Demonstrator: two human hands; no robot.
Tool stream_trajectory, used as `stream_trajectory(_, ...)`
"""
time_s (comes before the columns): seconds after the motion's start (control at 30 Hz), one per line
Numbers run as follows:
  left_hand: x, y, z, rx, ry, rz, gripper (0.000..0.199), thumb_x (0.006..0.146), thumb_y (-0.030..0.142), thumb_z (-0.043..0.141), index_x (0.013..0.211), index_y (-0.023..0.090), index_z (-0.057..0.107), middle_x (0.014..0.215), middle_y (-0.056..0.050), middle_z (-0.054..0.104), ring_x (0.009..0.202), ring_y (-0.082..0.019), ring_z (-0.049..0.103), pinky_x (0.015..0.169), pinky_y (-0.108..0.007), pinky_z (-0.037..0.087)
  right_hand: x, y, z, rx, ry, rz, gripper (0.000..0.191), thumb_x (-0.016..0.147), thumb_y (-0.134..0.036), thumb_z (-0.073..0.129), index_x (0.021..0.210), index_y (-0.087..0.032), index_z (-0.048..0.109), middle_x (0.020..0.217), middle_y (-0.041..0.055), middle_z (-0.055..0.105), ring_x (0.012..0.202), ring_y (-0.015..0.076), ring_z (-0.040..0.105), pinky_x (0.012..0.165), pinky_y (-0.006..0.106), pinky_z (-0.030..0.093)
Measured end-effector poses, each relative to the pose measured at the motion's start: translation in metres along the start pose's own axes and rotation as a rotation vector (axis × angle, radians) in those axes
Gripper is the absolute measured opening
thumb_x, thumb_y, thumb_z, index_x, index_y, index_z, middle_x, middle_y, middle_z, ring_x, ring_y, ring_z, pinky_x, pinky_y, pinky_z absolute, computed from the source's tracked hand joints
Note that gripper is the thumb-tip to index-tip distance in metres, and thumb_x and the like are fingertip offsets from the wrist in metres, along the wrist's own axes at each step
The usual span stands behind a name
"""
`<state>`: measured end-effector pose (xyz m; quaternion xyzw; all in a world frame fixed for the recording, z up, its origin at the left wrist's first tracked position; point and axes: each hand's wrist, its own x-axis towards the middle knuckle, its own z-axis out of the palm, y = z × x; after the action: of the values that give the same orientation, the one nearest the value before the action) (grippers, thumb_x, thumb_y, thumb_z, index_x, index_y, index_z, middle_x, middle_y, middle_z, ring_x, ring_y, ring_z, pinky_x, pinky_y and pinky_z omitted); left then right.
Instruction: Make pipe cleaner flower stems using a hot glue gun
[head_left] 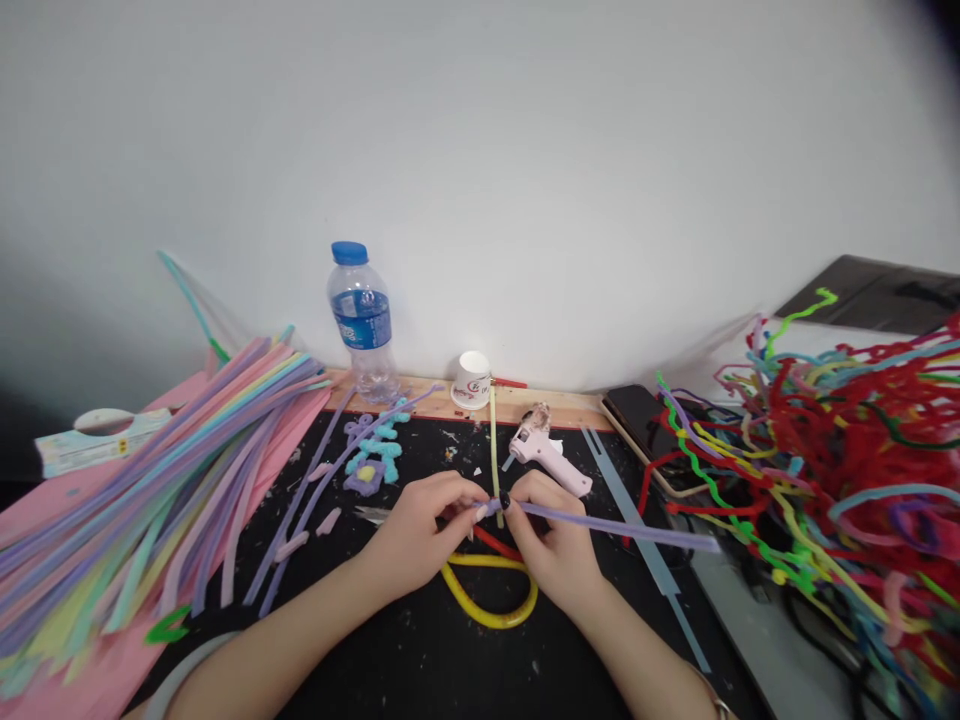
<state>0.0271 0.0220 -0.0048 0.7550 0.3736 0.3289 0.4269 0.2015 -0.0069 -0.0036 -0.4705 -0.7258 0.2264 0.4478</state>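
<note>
1. Two bare hands meet above a black, debris-flecked work mat [345,650], the left hand [409,530] and the right hand [562,550] nearly fingertip to fingertip.

2. Pinched between them is a slender, fuzzy purple craft stem [637,534], possibly doubled. Thumb and fingers of each hand close on it; whether the left tips also press a second strand cannot be told.

3. The stem's long axis runs crosswise, its free length passing beneath the right fingers and out to the right, dipping slightly toward the wearer. The right hand is nearer that loose end; the left grips at the opposite, short end.

4. Below the pinch, a glossy yellow loop [495,620] rests between the forearms. A pale yellow fuzzy stem [493,440] stretches away behind the fingertips, toward a white printed paper cup [470,385].

5. Just beyond the right hand lies a pale pink glue gun [551,455]; beyond the left, a purple fuzzy flower with a yellow centre [365,477] sits against turquoise fuzzy pieces [391,440].
</note>
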Motion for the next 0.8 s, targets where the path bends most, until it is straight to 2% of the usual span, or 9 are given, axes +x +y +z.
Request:
stream_trajectory(0.1, 0.003, -0.001, 0.0, -0.154, -0.027, -0.094, 0.013, 0.082, 0.021, 0.055, 0.085, 0.014, 0.065, 0.074, -0.002, 0.058, 0.059, -0.011, 0.058, 0.056, -0.021, 0.047, 0.0, 0.0, -0.004, 0.013, 0.017, 0.018, 0.018, 0.088, -0.021, 0.047, 0.071, -0.019, 0.053, 0.065, -0.0004, 0.05, 0.057, 0.0135, 0.045, 0.053, 0.026, 0.034)
stream_trajectory(0.17, 0.004, -0.001, -0.001, -0.233, 0.0, -0.152, 0.013, 0.081, 0.024, 0.057, 0.085, 0.013, 0.065, 0.071, -0.002, 0.061, 0.058, -0.011, 0.058, 0.056, -0.022, 0.047, 0.001, 0.003, -0.008, 0.001, 0.056, 0.047, 0.013, 0.088, -0.023, 0.046, 0.08, -0.019, 0.054, 0.069, 0.0004, 0.052, 0.059, 0.0141, 0.047, 0.053, 0.026, 0.036)
stream_trajectory(0.23, 0.005, -0.001, -0.002, -0.304, 0.042, -0.215, 0.015, 0.08, 0.027, 0.059, 0.085, 0.014, 0.064, 0.067, -0.001, 0.062, 0.057, -0.012, 0.058, 0.055, -0.022, 0.047, 0.005, 0.01, -0.013, -0.091, 0.152, 0.074, 0.01, 0.087, -0.021, 0.045, 0.091, -0.019, 0.054, 0.08, 0.0036, 0.056, 0.07, 0.0173, 0.052, 0.062, 0.029, 0.041)
stream_trajectory(0.33, 0.007, -0.001, -0.004, -0.374, 0.085, -0.314, 0.02, 0.078, 0.033, 0.061, 0.084, 0.014, 0.063, 0.059, 0.001, 0.06, 0.051, -0.011, 0.055, 0.047, -0.021, 0.044, 0.011, 0.027, -0.019, -0.389, 0.296, 0.098, 0.025, 0.08, -0.019, 0.052, 0.106, -0.018, 0.051, 0.102, 0.0112, 0.055, 0.096, 0.026, 0.052, 0.079, 0.039, 0.042)
stream_trajectory(0.4, 0.006, -0.001, -0.005, -0.393, 0.106, -0.362, 0.023, 0.077, 0.036, 0.061, 0.084, 0.015, 0.063, 0.056, 0.002, 0.058, 0.047, -0.011, 0.052, 0.043, -0.02, 0.041, 0.013, 0.04, -0.023, -0.595, 0.28, 0.166, 0.04, 0.075, -0.022, 0.059, 0.114, -0.017, 0.05, 0.115, 0.0157, 0.052, 0.108, 0.0326, 0.047, 0.084, 0.045, 0.039)
stream_trajectory(0.5, 0.006, -0.002, -0.005, -0.384, 0.143, -0.362, 0.023, 0.077, 0.036, 0.061, 0.085, 0.015, 0.063, 0.055, 0.002, 0.059, 0.048, -0.011, 0.053, 0.043, -0.019, 0.041, 0.012, 0.054, -0.027, -0.749, 0.178, 0.312, 0.044, 0.075, -0.028, 0.062, 0.116, -0.017, 0.051, 0.111, 0.017, 0.055, 0.1, 0.0338, 0.051, 0.078, 0.046, 0.04)
stream_trajectory(0.63, 0.006, -0.001, -0.006, -0.345, 0.224, -0.299, 0.021, 0.077, 0.035, 0.063, 0.084, 0.015, 0.064, 0.057, 0.001, 0.061, 0.055, -0.012, 0.058, 0.052, -0.021, 0.046, 0.012, 0.058, -0.03, -0.687, 0.075, 0.343, 0.034, 0.083, -0.022, 0.053, 0.116, -0.018, 0.053, 0.105, 0.0131, 0.063, 0.097, 0.0306, 0.056, 0.083, 0.047, 0.038)
stream_trajectory(0.73, 0.008, -0.001, -0.008, -0.318, 0.298, -0.286, 0.022, 0.076, 0.035, 0.063, 0.083, 0.015, 0.065, 0.059, 0.001, 0.062, 0.057, -0.014, 0.06, 0.057, -0.024, 0.048, 0.014, 0.054, -0.034, -0.506, 0.134, 0.322, 0.031, 0.085, -0.022, 0.047, 0.113, -0.014, 0.056, 0.105, 0.0141, 0.064, 0.096, 0.0283, 0.06, 0.082, 0.043, 0.043)
stream_trajectory(0.8, 0.009, -0.001, -0.009, -0.304, 0.335, -0.305, 0.023, 0.076, 0.036, 0.062, 0.084, 0.015, 0.065, 0.059, 0.0, 0.062, 0.059, -0.015, 0.061, 0.057, -0.025, 0.049, 0.016, 0.05, -0.036, -0.356, 0.19, 0.302, 0.03, 0.083, -0.026, 0.05, 0.107, -0.012, 0.06, 0.101, 0.0139, 0.067, 0.09, 0.0271, 0.062, 0.077, 0.038, 0.047)
